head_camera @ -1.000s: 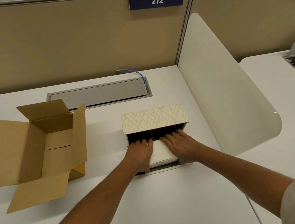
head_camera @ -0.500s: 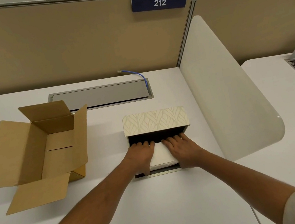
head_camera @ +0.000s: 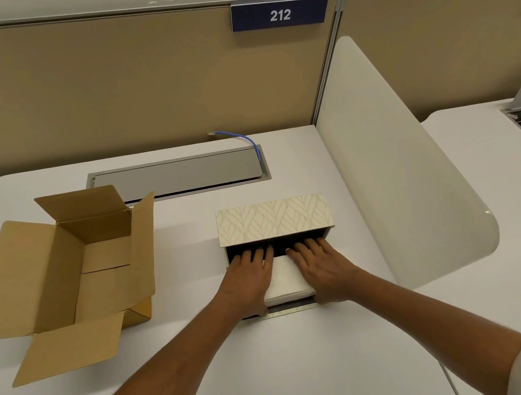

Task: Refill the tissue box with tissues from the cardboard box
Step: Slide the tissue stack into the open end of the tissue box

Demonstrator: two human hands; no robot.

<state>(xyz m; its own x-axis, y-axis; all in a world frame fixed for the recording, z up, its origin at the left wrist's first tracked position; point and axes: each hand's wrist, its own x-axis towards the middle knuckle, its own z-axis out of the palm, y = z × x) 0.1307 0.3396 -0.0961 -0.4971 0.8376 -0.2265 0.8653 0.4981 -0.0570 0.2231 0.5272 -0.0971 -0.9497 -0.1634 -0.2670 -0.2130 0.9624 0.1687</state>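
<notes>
Far off to the left of the fingers, the cardboard box [head_camera: 67, 276] sits open on the surface [head_camera: 285, 384] and looks emptied. Left hand [head_camera: 249, 277], fingers [head_camera: 251, 257] spread flat, presses on the tissue stack [head_camera: 285, 278]. Right hand [head_camera: 322, 268] does the same, fingertips at the dark mouth of the patterned tissue box [head_camera: 272, 219] just ahead. The stack is roughly half in; seating it fully and closing up look like what's left.
</notes>
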